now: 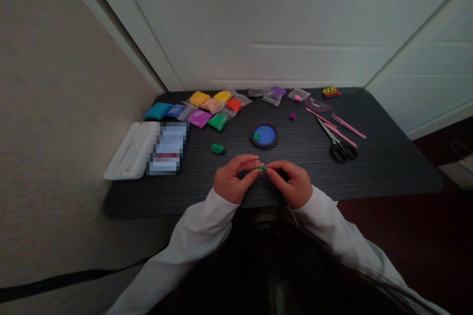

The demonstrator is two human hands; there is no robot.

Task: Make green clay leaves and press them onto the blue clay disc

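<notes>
Between the fingertips of my two hands is a small flat piece of green clay (261, 168). My left hand (235, 177) pinches its left end, and my right hand (291, 182) pinches the right end. Just beyond my fingers lies a round blue clay disc (266, 134) with a brown beaded rim and green patches on its left part. A lump of green clay (218, 148) rests on the table to the left of the disc. Farther right sits a tiny purple clay bit (292, 116).
Several bags of coloured clay (212, 105) line the back of the dark table (199, 192). At left are a white tray (135, 150) and a blurred-out rectangular object (169, 147). Scissors (338, 147), pink tweezers (349, 125) and pink tools (340, 134) lie at right.
</notes>
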